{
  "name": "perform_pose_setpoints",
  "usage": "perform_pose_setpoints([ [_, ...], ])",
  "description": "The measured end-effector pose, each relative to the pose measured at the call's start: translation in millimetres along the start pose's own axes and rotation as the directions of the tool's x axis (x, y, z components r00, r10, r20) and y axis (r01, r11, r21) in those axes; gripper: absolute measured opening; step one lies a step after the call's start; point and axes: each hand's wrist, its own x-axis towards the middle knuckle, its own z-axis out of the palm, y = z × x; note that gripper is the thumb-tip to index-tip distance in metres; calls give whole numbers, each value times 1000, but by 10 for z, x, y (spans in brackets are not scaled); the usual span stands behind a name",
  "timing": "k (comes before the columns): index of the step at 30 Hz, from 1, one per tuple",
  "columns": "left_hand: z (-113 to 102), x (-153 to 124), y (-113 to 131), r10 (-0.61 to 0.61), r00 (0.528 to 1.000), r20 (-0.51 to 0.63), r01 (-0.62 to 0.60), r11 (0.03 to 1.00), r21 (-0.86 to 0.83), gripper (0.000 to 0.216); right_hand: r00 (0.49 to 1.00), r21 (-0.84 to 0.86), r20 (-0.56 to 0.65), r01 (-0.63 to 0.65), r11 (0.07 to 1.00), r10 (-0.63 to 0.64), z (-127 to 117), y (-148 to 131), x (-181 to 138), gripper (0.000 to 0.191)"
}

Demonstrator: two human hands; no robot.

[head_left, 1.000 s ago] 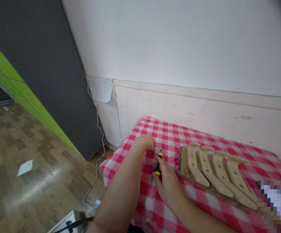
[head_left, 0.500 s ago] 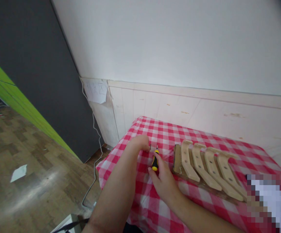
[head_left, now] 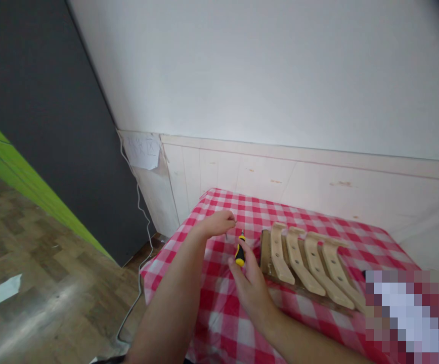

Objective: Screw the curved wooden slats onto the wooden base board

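Observation:
My right hand (head_left: pixel 250 275) is closed around a screwdriver (head_left: pixel 240 253) with a stubby yellow and black handle, its short metal end pointing away from me. Just left of it, my left hand (head_left: pixel 220 223) is closed in a pinch above the checked cloth. Thin bits of metal show at its fingertips and below them, too small to name. To the right of my hands, several curved pale wooden pieces (head_left: pixel 297 253) with holes lie side by side on a brown board (head_left: pixel 265 253).
A red and white checked cloth (head_left: pixel 219 318) covers the table, which stands against a white panelled wall (head_left: pixel 219 169). A white cable (head_left: pixel 139 202) runs down at the left to the wooden floor (head_left: pixel 52 273). A blurred patch hides the lower right corner.
The view has shifted, so the table sits farther left. My left hand has turned, and thin metal shows below its fingers. My right hand still holds the screwdriver.

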Motion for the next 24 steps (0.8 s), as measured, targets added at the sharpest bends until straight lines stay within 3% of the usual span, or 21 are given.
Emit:
perform_pose_setpoints([
  [4, 70, 46, 83, 35, 994, -108, -48, 991, -126, 23, 999, 119, 15, -47, 992, 45, -57, -242, -137, 50],
  [5, 94, 58, 113, 31, 985, -172, -71, 971, -229, 20, 999, 156, 28, -41, 987, 37, -77, -319, -167, 50],
  [9, 210, 81, 288, 78, 918, -389, -297, 786, -543, 10, 995, 232, -33, 104, 967, -99, -268, -748, -165, 39],
  [12, 294, 51, 456, 50, 867, -496, -408, 643, -648, 17, 961, 163, -174, 242, 957, -213, -562, -1125, -52, 26],
  [17, 455, 50, 611, 91, 897, -432, -376, 673, -637, 21, 956, -82, -153, 240, 967, -250, -1141, -1477, 163, 30],
  [24, 673, 90, 637, 198, 902, -385, -381, 784, -490, 24, 987, -442, 86, 161, 882, -137, -1636, -1445, 524, 33],
])
